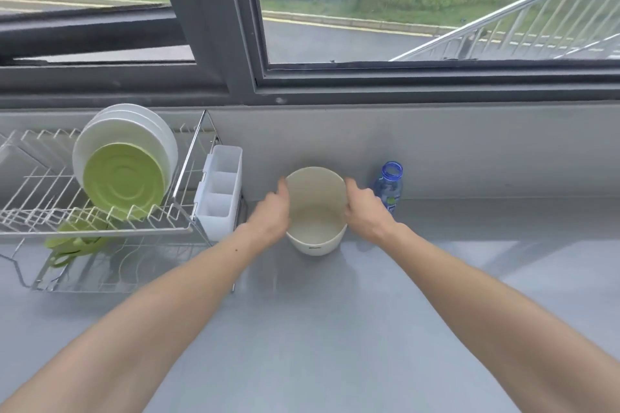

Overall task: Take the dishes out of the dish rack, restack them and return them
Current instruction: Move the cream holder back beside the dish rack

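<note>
A cream bowl (315, 211) stands on the grey counter, to the right of the dish rack. My left hand (271, 214) grips its left wall and my right hand (364, 211) grips its right wall. The white wire dish rack (100, 228) sits at the left. On its upper tier, white plates (134, 131) stand on edge with a green plate (122, 183) in front of them. Green cups (75, 238) lie on the lower tier.
A white cutlery holder (219, 193) hangs on the rack's right end, close to my left hand. An open blue bottle (389, 186) stands just behind my right hand by the wall. The grey counter (335, 329) stretches toward me; a window runs along the back.
</note>
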